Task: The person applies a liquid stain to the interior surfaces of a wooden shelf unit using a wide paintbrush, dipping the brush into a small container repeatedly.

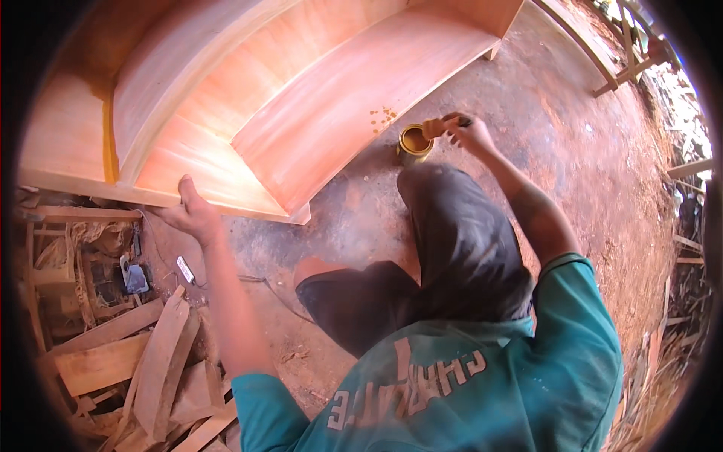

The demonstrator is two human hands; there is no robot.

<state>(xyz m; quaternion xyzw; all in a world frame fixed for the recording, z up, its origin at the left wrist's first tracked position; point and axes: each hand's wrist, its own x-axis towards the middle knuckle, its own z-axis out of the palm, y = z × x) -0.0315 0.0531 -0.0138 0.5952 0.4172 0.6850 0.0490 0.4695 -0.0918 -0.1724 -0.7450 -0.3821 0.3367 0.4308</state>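
A pale wooden shelf unit (316, 105) fills the upper left, with a yellow-brown streak (108, 139) down one inner edge and small spots on its long board. My left hand (192, 209) grips its near edge, thumb on top. My right hand (465, 132) is closed on a paintbrush (434, 128), holding its head at the rim of a small open yellow can (412, 153) of brownish liquid. The can stands on the ground beside the unit, just beyond my raised right knee (459, 218).
Wood offcuts (158, 361) lie heaped at lower left, near a small blue-grey device (134, 277), a white strip (185, 270) and a cord on the stained ground (595, 188). A wooden frame (625, 75) stands at upper right, with debris along the right edge.
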